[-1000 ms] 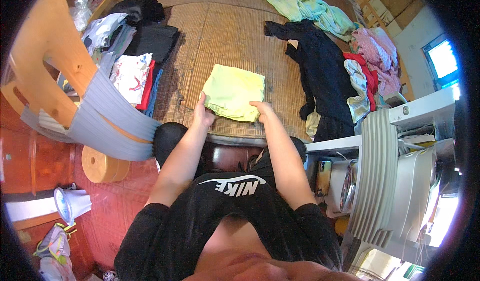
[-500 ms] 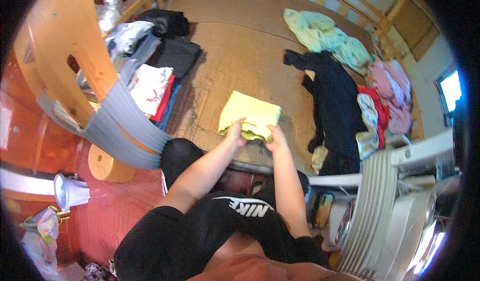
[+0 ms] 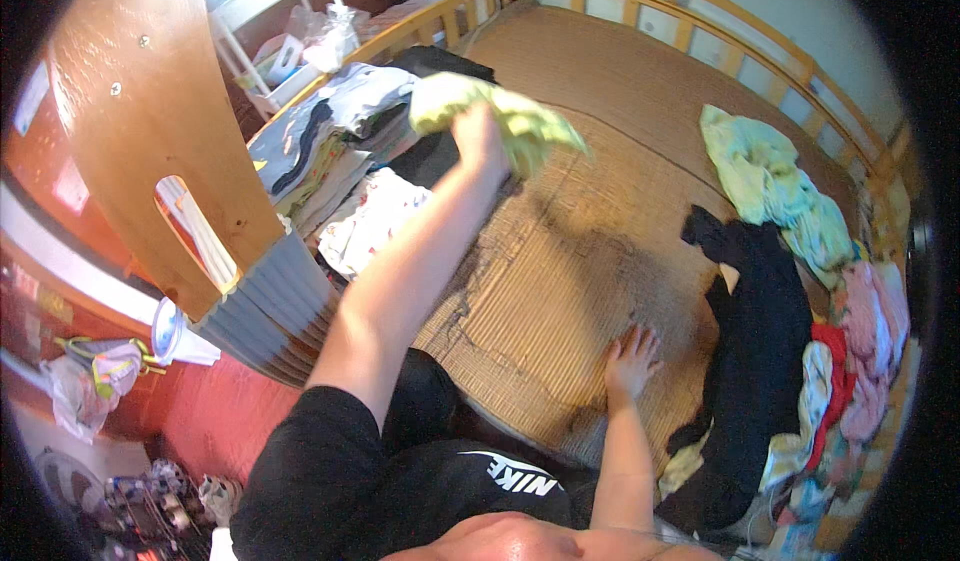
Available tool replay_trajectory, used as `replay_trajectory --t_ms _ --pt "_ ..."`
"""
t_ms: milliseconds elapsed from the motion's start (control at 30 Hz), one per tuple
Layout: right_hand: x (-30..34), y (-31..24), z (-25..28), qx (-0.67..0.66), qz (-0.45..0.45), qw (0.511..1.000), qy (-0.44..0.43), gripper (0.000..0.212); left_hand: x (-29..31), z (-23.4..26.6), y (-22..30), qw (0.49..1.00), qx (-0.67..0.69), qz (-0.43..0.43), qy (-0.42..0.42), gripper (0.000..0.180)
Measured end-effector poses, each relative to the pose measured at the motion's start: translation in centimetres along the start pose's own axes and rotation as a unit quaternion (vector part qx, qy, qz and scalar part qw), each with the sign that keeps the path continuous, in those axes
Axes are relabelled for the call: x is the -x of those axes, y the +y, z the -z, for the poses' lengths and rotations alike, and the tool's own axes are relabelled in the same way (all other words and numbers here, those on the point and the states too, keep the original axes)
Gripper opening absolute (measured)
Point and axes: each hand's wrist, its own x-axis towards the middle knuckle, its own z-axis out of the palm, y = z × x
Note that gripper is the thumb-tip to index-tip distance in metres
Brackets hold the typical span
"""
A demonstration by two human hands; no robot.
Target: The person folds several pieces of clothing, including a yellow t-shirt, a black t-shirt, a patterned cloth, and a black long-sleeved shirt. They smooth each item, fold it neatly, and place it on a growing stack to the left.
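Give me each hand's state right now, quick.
Left hand: closed, holding the yellow-green cloth.
Right hand: open, empty, spread palm-down over the woven mat.

This is a home, evidently a bedroom: a woven mat (image 3: pixel 525 316) covers a bed (image 3: pixel 600 66) with a wooden railing (image 3: pixel 684 36) at its far side; folded clothes (image 3: pixel 372 216) lie left, loose garments (image 3: pixel 765 371) (black, red, pastel) right.
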Motion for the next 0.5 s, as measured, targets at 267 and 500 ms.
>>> replay_trajectory --t_ms 267,500 --pt "0.3 -1.1 0.0 0.007 0.035 0.999 -0.014 0.055 -23.5 7.1 18.4 0.855 -0.189 -0.341 0.343 0.023" --pt "-0.3 -0.9 0.6 0.012 0.021 1.0 -0.017 0.054 -17.2 19.2 17.0 0.705 -0.244 -0.214 0.63 0.028"
